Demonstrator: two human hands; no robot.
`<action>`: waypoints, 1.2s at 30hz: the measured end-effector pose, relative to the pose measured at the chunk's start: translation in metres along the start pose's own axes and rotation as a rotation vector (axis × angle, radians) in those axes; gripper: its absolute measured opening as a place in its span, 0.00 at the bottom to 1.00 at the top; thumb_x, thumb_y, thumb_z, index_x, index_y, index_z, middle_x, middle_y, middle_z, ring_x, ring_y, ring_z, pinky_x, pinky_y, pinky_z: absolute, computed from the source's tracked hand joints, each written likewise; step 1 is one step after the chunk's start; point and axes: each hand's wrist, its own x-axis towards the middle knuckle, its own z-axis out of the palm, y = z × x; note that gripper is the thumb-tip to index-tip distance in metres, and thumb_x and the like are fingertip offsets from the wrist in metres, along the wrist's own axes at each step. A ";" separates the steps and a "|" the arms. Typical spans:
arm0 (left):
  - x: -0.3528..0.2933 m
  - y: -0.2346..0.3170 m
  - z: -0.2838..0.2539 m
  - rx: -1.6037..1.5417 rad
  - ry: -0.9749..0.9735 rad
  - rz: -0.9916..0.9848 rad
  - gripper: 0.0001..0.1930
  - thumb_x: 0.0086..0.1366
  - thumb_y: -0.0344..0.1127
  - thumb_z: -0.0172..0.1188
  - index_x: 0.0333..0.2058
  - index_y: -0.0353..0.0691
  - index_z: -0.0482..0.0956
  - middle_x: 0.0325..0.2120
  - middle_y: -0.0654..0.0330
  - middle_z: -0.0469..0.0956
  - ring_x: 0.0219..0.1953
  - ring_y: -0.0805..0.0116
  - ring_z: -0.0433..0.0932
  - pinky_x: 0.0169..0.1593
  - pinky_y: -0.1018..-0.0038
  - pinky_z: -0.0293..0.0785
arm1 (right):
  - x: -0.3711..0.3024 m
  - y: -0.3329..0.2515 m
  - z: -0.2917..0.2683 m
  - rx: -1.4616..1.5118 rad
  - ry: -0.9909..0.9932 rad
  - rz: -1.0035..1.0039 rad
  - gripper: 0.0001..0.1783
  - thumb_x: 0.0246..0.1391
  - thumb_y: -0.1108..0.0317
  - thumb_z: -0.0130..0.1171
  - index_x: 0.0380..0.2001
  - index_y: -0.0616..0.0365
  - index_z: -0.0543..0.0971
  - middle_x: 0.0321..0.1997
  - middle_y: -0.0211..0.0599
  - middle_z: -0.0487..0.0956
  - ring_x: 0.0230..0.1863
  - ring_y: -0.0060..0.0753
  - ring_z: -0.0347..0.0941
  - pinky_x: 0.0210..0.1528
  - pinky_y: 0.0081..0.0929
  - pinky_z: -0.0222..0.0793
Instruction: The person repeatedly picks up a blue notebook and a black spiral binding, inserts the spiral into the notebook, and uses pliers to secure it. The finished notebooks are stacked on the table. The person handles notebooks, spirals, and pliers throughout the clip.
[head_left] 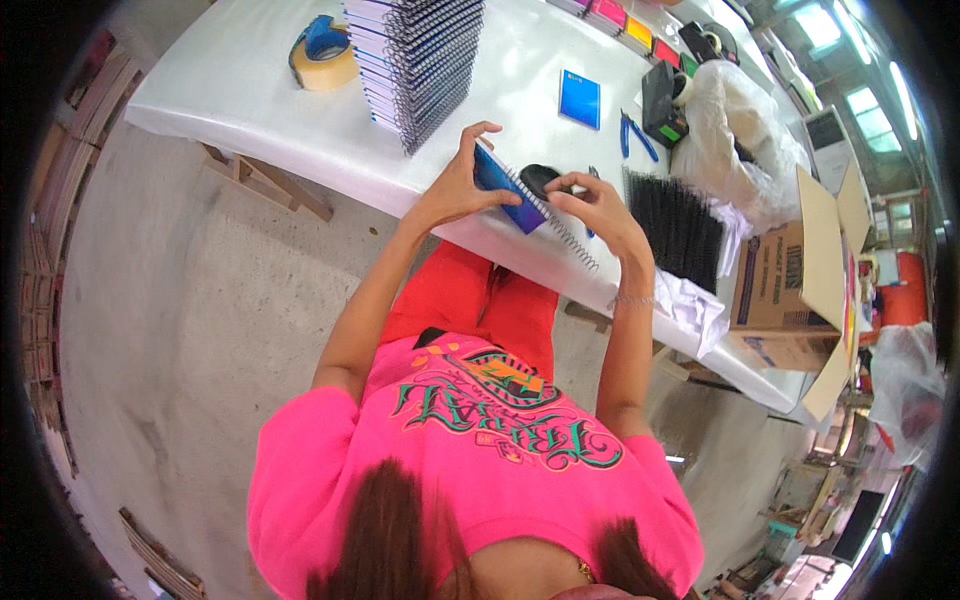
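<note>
My left hand (455, 180) grips a small blue notebook (505, 186) by its left side, holding it tilted above the edge of the white table (250, 110). My right hand (600, 205) pinches the metal spiral coil (560, 225) that runs along the notebook's right edge and sticks out past its lower end. Behind the hands lies a small black object (540, 178). A tall stack of spiral-bound notebooks (415, 60) stands on the table to the upper left of my hands.
A roll of tan tape (322, 55) lies at the table's left. A loose blue cover (580, 98), blue-handled pliers (635, 135), a black tool (662, 102), a bundle of black coils (678, 225), a plastic bag (740, 130) and an open cardboard box (790, 280) sit to the right.
</note>
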 end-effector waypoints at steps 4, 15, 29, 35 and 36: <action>-0.001 -0.012 -0.001 0.085 0.005 0.078 0.54 0.44 0.48 0.80 0.64 0.48 0.53 0.47 0.53 0.63 0.44 0.64 0.70 0.54 0.67 0.68 | -0.004 -0.019 0.004 0.094 -0.066 0.022 0.22 0.48 0.55 0.69 0.40 0.61 0.84 0.38 0.40 0.81 0.37 0.27 0.74 0.42 0.23 0.68; 0.003 -0.004 -0.002 -0.004 -0.089 -0.003 0.50 0.47 0.47 0.78 0.64 0.50 0.55 0.46 0.55 0.63 0.48 0.63 0.68 0.57 0.66 0.64 | 0.011 0.014 -0.003 0.452 -0.286 -0.055 0.18 0.60 0.57 0.59 0.41 0.64 0.79 0.42 0.35 0.77 0.41 0.23 0.73 0.46 0.22 0.71; 0.007 -0.011 0.000 -0.035 -0.099 0.042 0.48 0.50 0.42 0.78 0.63 0.50 0.55 0.38 0.60 0.66 0.41 0.67 0.69 0.51 0.70 0.67 | 0.039 0.014 0.006 0.511 -0.133 -0.003 0.23 0.56 0.51 0.63 0.40 0.62 0.81 0.36 0.30 0.77 0.39 0.21 0.70 0.44 0.20 0.66; 0.008 -0.013 0.000 -0.053 -0.101 0.095 0.46 0.52 0.42 0.76 0.64 0.49 0.54 0.35 0.60 0.67 0.40 0.69 0.69 0.49 0.69 0.68 | 0.038 0.007 0.011 0.538 -0.152 -0.006 0.20 0.58 0.52 0.63 0.36 0.61 0.80 0.37 0.29 0.75 0.40 0.22 0.70 0.48 0.22 0.68; 0.007 -0.011 0.002 -0.047 -0.117 0.070 0.46 0.52 0.42 0.76 0.64 0.49 0.54 0.38 0.58 0.69 0.42 0.66 0.70 0.51 0.68 0.68 | 0.033 0.002 0.013 0.687 -0.181 -0.052 0.18 0.57 0.53 0.63 0.32 0.60 0.80 0.33 0.27 0.74 0.39 0.21 0.70 0.46 0.21 0.66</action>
